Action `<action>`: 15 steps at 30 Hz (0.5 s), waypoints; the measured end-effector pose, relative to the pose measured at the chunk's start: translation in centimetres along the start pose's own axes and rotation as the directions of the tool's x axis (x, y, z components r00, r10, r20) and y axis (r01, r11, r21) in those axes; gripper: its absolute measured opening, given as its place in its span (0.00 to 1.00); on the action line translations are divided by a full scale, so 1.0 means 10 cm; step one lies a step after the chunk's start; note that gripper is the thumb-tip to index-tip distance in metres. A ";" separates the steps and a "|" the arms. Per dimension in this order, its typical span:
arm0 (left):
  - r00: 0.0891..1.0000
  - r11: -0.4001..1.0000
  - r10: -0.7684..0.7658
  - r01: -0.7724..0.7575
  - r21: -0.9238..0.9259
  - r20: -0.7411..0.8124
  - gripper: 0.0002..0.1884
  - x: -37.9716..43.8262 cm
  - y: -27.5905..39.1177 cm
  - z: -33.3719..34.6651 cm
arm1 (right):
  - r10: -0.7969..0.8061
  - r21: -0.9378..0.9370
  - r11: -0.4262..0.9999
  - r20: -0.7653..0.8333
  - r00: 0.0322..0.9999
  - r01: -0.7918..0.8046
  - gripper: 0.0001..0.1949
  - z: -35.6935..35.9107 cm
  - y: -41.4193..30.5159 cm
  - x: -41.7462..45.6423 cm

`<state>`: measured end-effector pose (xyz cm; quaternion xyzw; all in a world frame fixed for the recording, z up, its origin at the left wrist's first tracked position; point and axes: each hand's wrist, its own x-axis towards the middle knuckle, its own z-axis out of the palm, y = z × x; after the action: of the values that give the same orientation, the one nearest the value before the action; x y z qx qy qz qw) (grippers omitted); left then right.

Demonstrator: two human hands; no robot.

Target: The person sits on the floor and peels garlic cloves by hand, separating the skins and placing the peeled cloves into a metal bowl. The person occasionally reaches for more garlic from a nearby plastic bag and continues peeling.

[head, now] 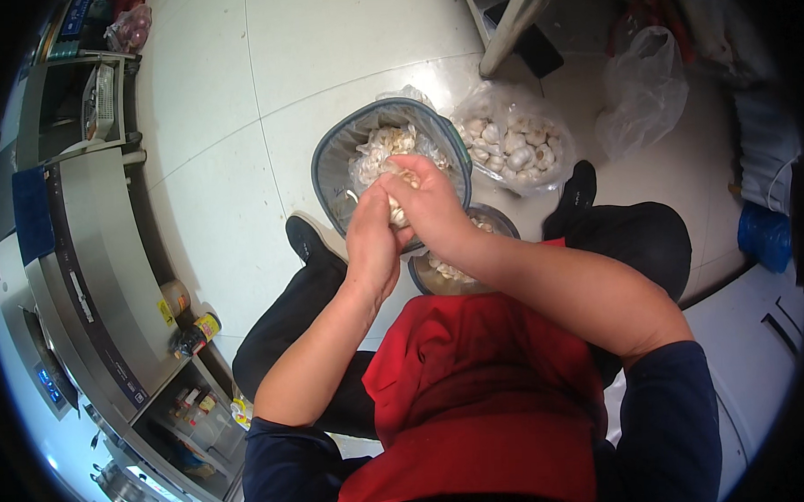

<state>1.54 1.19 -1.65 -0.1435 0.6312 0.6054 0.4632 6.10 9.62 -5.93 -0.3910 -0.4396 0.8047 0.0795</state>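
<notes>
Over a lined waste bin (325, 131) my left hand (373, 232) and my right hand (430, 197) meet around a head of garlic (398, 214). The fingers of both hands press on it, and they hide part of it. Papery garlic skins (388, 145) lie inside the bin on its clear plastic liner. Under my right wrist, close to the bin, stands a metal bowl (423, 277) with garlic cloves (448, 269), partly covered by my forearm. A clear plastic bag (552, 176) full of garlic heads (519, 157) rests on the floor right of the bin.
My shoes stand on the tiled floor at either side of the bin. An empty-looking plastic bag (645, 96) lies at the upper right, near a table leg (517, 28). Jars (199, 334) and a steel cabinet (103, 261) are at the left. A blue bag (765, 235) is at the right.
</notes>
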 end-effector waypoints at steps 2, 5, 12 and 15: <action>0.999 0.998 0.023 -0.020 -0.062 0.041 0.23 -0.04 -0.05 0.04 | -0.001 0.031 1.000 -0.004 1.000 0.001 0.15 -0.04 0.07 0.01; 0.996 0.989 0.037 -0.025 -0.146 0.078 0.24 -0.09 -0.13 0.02 | 0.115 0.161 0.980 -0.010 0.993 -0.112 0.13 -0.03 -0.04 -0.07; 0.997 0.964 -0.050 0.065 -0.257 0.065 0.22 -0.10 -0.07 -0.06 | 0.212 0.267 0.945 -0.062 0.975 -0.189 0.13 -0.03 -0.08 -0.05; 0.996 0.965 -0.089 0.088 -0.248 0.009 0.21 -0.09 -0.02 -0.11 | 0.201 0.225 0.958 -0.083 0.976 -0.179 0.15 -0.05 -0.07 -0.01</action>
<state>1.70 -0.18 -1.30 -0.2290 0.5442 0.6581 0.4673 6.33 10.28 -5.50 -0.4621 -0.3050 0.8300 0.0668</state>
